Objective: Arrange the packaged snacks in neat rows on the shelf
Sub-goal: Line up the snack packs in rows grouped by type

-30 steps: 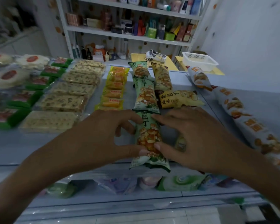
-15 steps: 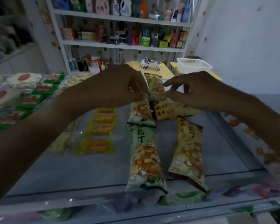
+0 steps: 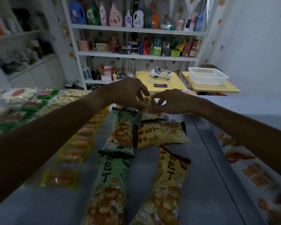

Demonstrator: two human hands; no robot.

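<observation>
Both arms reach to the far end of the grey shelf top [image 3: 206,184]. My left hand [image 3: 128,93] and my right hand [image 3: 170,103] pinch the far yellow snack pack [image 3: 148,104] from its two sides. Two green packs lie end to end in a column, the far green pack [image 3: 120,132] overlapping the near green pack [image 3: 109,189]. Right of them a yellow pack [image 3: 161,135] lies crosswise, and another yellow pack [image 3: 165,189] lies lengthwise near me.
A column of small yellow-wrapped snacks [image 3: 81,143] runs left of the green packs. Green and clear packs [image 3: 39,103] fill the far left. Orange-printed packs [image 3: 250,172] line the right edge. Behind stand a stocked white shelf unit [image 3: 136,54], yellow tables and a white basket [image 3: 206,75].
A second ago both hands held the near green pack at the front edge. They then reached to the far end and now pinch the far yellow pack; the camera tilted up.
</observation>
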